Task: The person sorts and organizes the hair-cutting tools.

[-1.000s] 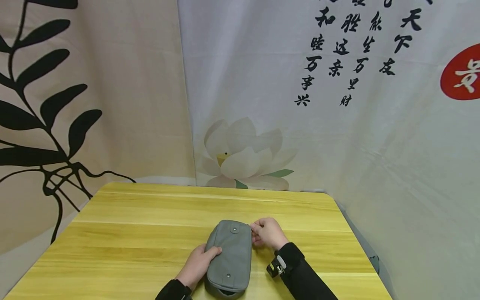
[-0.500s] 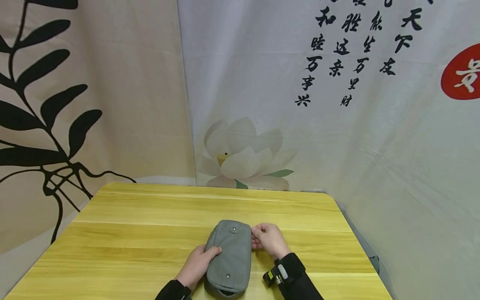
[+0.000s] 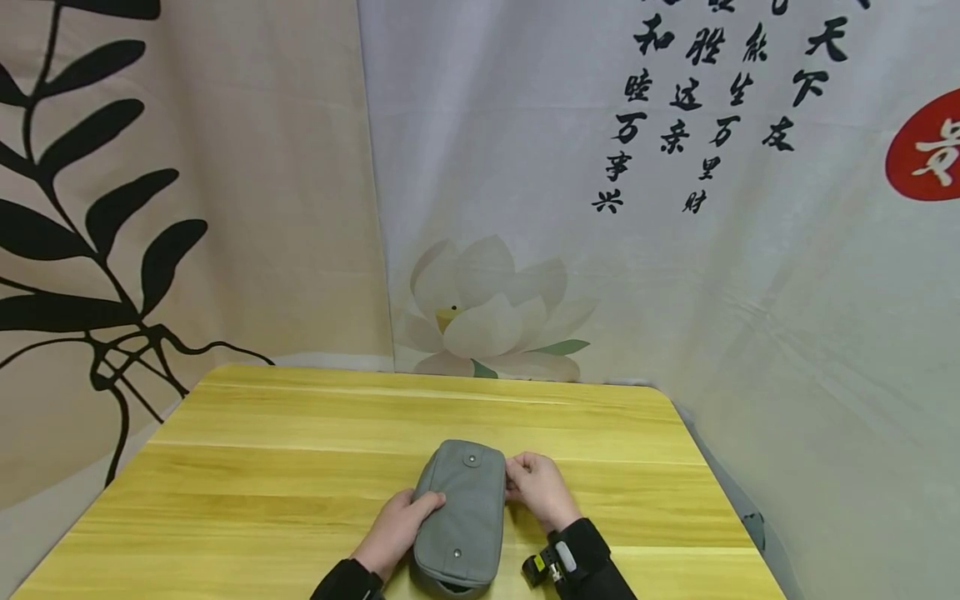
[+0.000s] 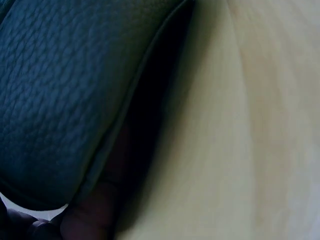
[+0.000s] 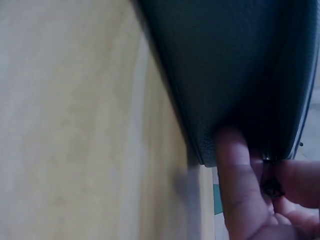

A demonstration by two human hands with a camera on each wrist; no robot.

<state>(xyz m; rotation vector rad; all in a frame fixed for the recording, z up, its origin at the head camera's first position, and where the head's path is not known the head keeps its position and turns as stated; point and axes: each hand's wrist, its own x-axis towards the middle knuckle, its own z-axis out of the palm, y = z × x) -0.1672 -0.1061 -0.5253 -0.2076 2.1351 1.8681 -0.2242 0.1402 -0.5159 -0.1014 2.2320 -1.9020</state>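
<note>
A grey pouch [image 3: 462, 512] of grained, leather-like material lies on the wooden table [image 3: 300, 467], with a metal snap near each end of its top face. My left hand [image 3: 396, 527] grips its left side, thumb on top; the other fingers are mostly hidden beneath the edge in the head view. At the far right corner, my right hand [image 3: 542, 490] pinches a small dark zipper pull [image 5: 272, 188] between thumb and fingers. One finger [image 5: 235, 175] of that hand rests against the pouch's side wall. In the left wrist view the pouch [image 4: 60, 100] fills the left part.
Behind the table hangs a pale cloth backdrop [image 3: 495, 167] printed with plants, a flower and black characters. A small camera [image 3: 536, 568] is strapped to the right wrist. The table's back right corner is rounded.
My right hand has moved slightly nearer to me along the pouch's right side, still pinching at its edge. The left hand and the pouch have stayed in place.
</note>
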